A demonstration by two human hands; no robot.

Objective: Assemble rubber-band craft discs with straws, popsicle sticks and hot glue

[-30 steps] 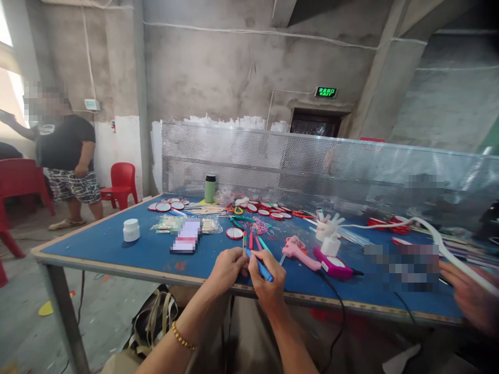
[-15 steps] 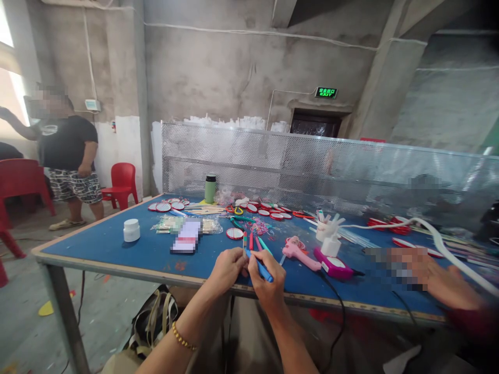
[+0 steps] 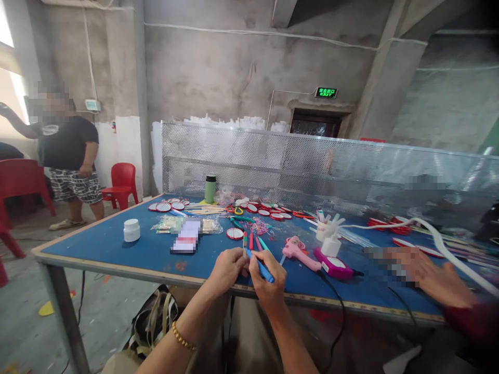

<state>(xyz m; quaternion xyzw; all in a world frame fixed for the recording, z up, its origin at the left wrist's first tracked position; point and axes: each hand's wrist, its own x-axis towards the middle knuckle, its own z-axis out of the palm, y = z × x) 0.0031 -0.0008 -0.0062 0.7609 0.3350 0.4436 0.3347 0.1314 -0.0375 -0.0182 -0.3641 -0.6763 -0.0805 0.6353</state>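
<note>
Right hand (image 3: 276, 271) closed around a blue pen (image 3: 266, 274), left hand (image 3: 226, 266) pinching a striped stick (image 3: 245, 240) beside its tip, I'm at the blue table's (image 3: 105, 254) near edge. Coloured pens (image 3: 263, 242) crowd just beyond; a pink glue gun (image 3: 304, 254) lies rightward.

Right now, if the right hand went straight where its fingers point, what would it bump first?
Probably the left hand, just past the tip of the blue pen that the right hand holds; the gap in depth is unclear.

workshop | bare concrete wall (image 3: 218, 72) | lit exit sign (image 3: 326, 92) | blue worktable (image 3: 99, 246) | glue gun (image 3: 307, 257)
</note>
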